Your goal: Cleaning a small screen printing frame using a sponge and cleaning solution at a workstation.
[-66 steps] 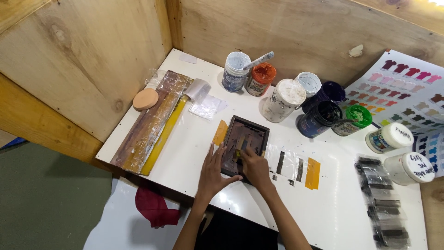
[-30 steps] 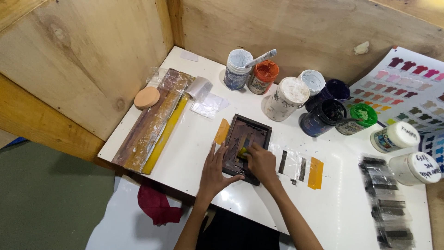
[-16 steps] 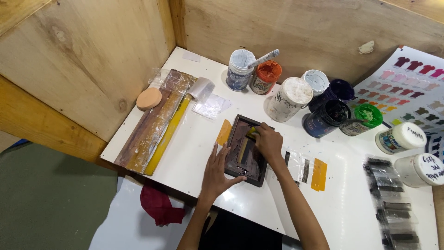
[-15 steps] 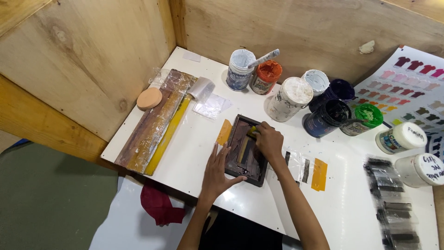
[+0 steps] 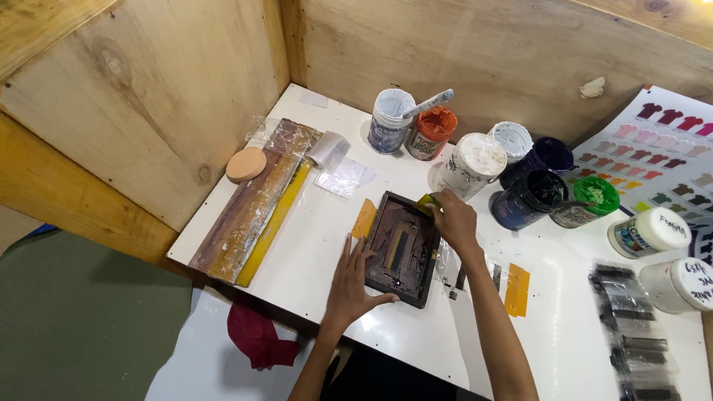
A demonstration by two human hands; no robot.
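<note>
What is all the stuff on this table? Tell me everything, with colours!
screen frame: 1, dark, table middle, under both hands
yellow scraper: 1, at frame's far corner, in right hand
paint pots: about nine, white, orange, blue, dark, green, along the back and right
stirring stick: 1, pale, in the back white pot
long boards: 2, brown and yellow, left side
round disc: 1, peach, by the boards
orange strips: 2, beside the frame
colour chart: 1, right wall
red rag: 1, below table edge
table: 1, white
left hand: steadies frame's near edge
right hand: grips scraper
</note>
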